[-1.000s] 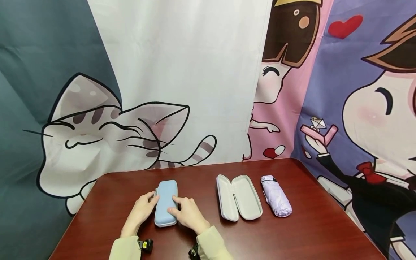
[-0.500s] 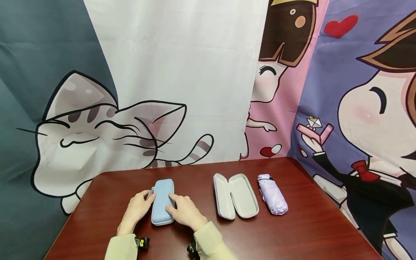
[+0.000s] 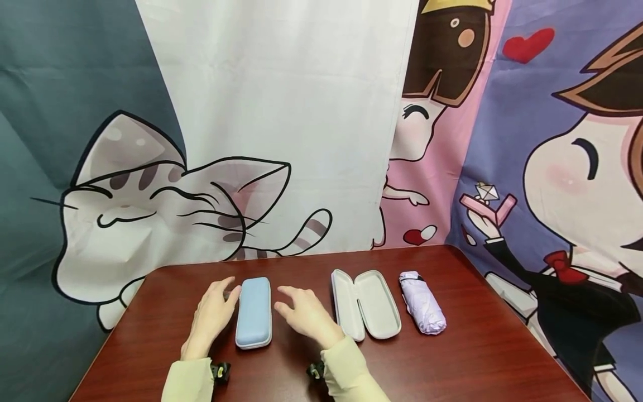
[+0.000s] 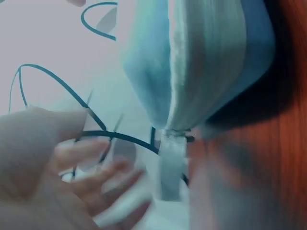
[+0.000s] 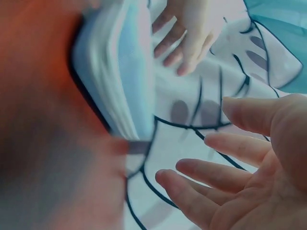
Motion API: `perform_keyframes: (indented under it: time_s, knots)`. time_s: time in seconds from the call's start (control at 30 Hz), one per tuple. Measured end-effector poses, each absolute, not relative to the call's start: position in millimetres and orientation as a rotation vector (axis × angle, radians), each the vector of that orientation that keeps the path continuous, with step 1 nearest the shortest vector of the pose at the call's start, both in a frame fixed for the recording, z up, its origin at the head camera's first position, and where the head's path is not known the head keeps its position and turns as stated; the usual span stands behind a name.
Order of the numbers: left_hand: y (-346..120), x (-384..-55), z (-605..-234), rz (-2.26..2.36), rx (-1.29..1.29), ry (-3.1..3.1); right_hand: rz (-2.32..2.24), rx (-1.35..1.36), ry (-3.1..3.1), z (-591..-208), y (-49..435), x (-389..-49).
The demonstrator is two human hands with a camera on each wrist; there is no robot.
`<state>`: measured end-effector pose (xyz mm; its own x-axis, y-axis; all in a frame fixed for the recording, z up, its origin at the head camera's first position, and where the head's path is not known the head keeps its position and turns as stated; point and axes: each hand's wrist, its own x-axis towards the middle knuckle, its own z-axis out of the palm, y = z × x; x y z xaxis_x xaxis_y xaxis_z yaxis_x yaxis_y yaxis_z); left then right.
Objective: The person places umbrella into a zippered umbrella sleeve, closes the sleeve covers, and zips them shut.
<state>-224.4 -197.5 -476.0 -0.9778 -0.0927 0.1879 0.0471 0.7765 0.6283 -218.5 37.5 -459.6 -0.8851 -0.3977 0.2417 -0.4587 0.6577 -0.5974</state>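
Observation:
A light blue zippered case (image 3: pixel 253 312) lies closed on the table, between the two hands. My left hand (image 3: pixel 213 315) is just left of it, fingers loosely extended and apart from the case. On the other side my right hand (image 3: pixel 308 315) hovers with spread fingers, holding nothing. The left wrist view shows the zipper band of the case (image 4: pixel 206 62) close up, its pull tab (image 4: pixel 171 170) hanging at the end. Blurred fingers of the left hand (image 4: pixel 62 167) stand beside that tab. In the right wrist view the right hand's palm (image 5: pixel 249 177) faces the case with a gap.
A second case (image 3: pixel 379 304) lies unfolded right of the right hand, its pale grey inside facing up. Beyond it is a folded lavender umbrella (image 3: pixel 423 304). All rest on a reddish-brown wooden table (image 3: pixel 452 363). A printed cartoon curtain (image 3: pixel 301 111) hangs behind the table.
Both hands have let go of the blue case and moved apart, the right hand to the right, the left fingers forward off the zipper side. The case lies closed where it was.

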Motion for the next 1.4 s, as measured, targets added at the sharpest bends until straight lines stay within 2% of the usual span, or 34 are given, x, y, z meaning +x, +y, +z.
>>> perform_keyframes:
  time_s: [0.4,0.67,1.1,1.4]
  knots:
    - [-145.8,-231.1,-452.9,-1.120,-0.172,-2.506,1.092,0.506,-2.608,-428.6,116.1,-221.4]
    - [-97.3,-243.2,-454.6,-1.205,-0.298,-2.438,1.061,0.369,-2.564,-416.4,183.8,-229.3]
    - [-45.1,-249.3,-482.5,-1.287,-0.284,-2.486,0.990,0.145,-2.601,-439.8,268.9,-240.5]
    - [-13.6,-256.1,-494.6,-1.336,-0.252,-2.550,0.948,0.038,-2.670,-454.2,305.0,-238.1]
